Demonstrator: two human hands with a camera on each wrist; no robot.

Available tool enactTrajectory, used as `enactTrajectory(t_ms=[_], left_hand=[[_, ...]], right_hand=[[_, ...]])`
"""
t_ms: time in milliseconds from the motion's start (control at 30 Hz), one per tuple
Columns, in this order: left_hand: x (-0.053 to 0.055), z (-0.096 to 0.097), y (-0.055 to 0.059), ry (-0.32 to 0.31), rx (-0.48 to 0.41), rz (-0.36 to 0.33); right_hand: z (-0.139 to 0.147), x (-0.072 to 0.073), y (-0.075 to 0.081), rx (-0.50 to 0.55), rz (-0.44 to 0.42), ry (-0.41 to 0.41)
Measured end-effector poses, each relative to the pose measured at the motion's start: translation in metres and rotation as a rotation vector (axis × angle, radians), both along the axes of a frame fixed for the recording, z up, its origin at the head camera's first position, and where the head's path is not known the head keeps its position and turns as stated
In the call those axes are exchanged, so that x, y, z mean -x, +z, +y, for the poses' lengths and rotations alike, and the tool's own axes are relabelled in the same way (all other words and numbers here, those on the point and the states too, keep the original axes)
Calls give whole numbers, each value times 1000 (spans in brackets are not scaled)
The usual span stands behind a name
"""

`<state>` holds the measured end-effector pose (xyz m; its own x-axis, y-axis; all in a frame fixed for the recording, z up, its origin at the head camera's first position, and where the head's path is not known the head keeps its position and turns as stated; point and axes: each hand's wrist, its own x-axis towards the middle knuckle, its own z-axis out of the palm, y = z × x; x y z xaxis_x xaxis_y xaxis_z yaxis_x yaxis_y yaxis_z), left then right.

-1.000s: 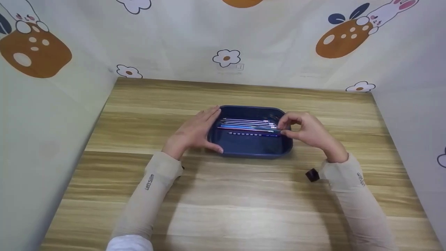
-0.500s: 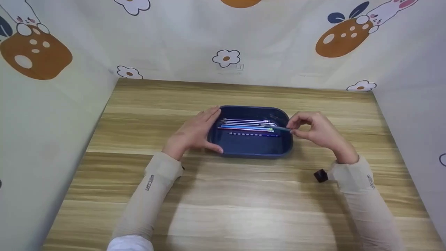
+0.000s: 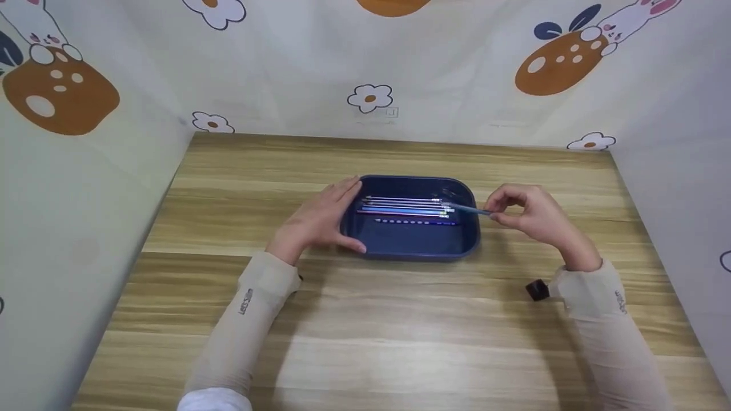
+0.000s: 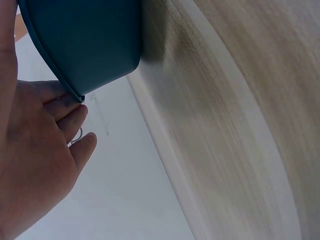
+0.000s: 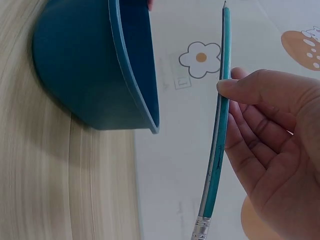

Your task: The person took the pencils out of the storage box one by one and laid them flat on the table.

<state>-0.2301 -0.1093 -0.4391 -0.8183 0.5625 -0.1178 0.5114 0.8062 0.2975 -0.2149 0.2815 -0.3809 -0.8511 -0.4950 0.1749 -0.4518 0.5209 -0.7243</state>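
Observation:
My left hand [image 3: 320,220] rests at the left end of a dark blue plastic box [image 3: 400,241], fingers along the far corner and thumb at the near one. In the left wrist view, fingertips touch the outside of the rim [image 4: 55,70]. Several pencils [image 3: 400,208] lie side by side in the box, pointing left. One with pale spots [image 3: 408,221] lies apart, nearer the front. Thumb and fingers of my right hand [image 3: 534,212] pinch a teal pencil [image 5: 218,145] with a metal eraser band. In the head view it reaches across the right rim.
The box stands on a wood-grain table [image 3: 371,325]. Pale printed cloth walls [image 3: 297,74] with flowers and rabbits enclose the back and both sides. Black wrist camera [image 3: 537,290] juts from the right sleeve [image 3: 594,291].
My right hand has moved right, from over the box's right end to outside it, drawing the teal pencil out from among the others. The left hand has stayed in place.

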Motion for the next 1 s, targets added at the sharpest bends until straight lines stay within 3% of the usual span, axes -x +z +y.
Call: enactTrajectory(t_ms=[167, 533, 1000], left_hand=[[-1, 1, 1, 1, 5, 3], [-1, 0, -1, -9, -9, 18], [-1, -1, 0, -16, -17, 20]], right_hand=[[18, 9, -18, 23, 2, -17], [19, -1, -1, 25, 12, -25], [39, -2, -5, -39, 81, -38]])
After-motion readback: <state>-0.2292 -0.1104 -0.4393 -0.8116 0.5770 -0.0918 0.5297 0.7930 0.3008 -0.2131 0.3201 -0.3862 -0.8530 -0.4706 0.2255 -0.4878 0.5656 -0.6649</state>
